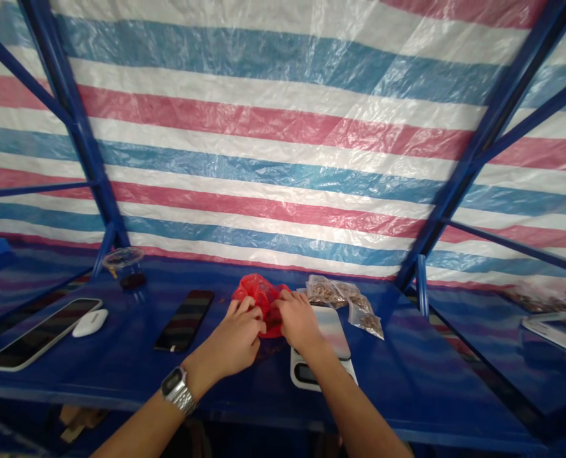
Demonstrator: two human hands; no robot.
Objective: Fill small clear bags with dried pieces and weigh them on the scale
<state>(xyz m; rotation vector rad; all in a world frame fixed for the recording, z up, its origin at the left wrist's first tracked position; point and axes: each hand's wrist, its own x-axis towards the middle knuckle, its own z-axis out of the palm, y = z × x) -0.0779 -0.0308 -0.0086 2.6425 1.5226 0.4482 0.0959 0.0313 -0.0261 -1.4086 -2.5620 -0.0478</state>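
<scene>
A thin red plastic bag [258, 287] lies crumpled on the blue table between my hands, its mouth facing me. My left hand [239, 336], with a silver watch on the wrist, has its fingers curled on the bag's left edge. From the right, my right hand [298, 318] grips the other edge, its fingertips partly hidden inside the folds. What the bag holds is dark and cannot be made out. Close under my right forearm sits a white digital scale [333, 331] with a shiny metal plate. Behind the scale lie several small clear bags [328, 291] of brown pieces.
To the left are a black phone [184, 320], a white-edged phone [44, 334], a white earbud case [90, 322] and a clear plastic cup [126, 267] of dark liquid. Blue metal posts [442, 197] flank the table before a striped plastic sheet [273, 146].
</scene>
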